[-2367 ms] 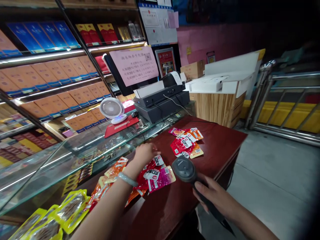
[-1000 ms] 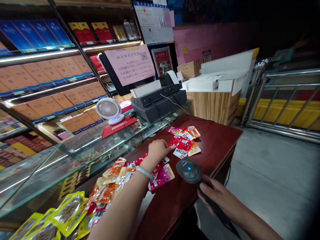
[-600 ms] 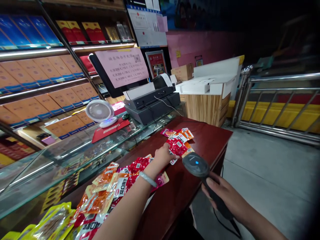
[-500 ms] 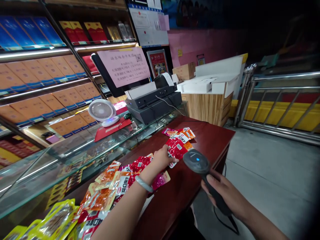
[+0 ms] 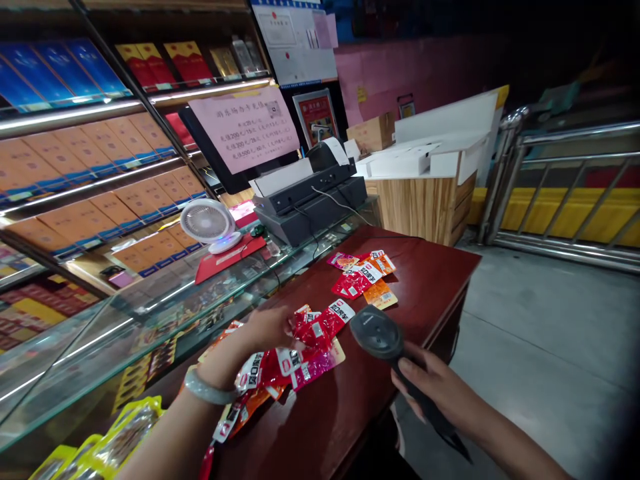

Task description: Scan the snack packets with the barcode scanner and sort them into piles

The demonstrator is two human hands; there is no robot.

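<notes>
Left hand drawn back from far packets, pinching red packet; right hand gripping scanner, head aimed forward-left at packet, handle trailing toward wrist.

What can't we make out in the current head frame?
- Left hand: its fingertips are hidden among the red snack packets, so the grip is unclear.
- Scanner: the right hand covers its handle; its window faces away.
- Pink sign: print too small to read.
- Yellow packets: cut off by the bottom edge.
</notes>
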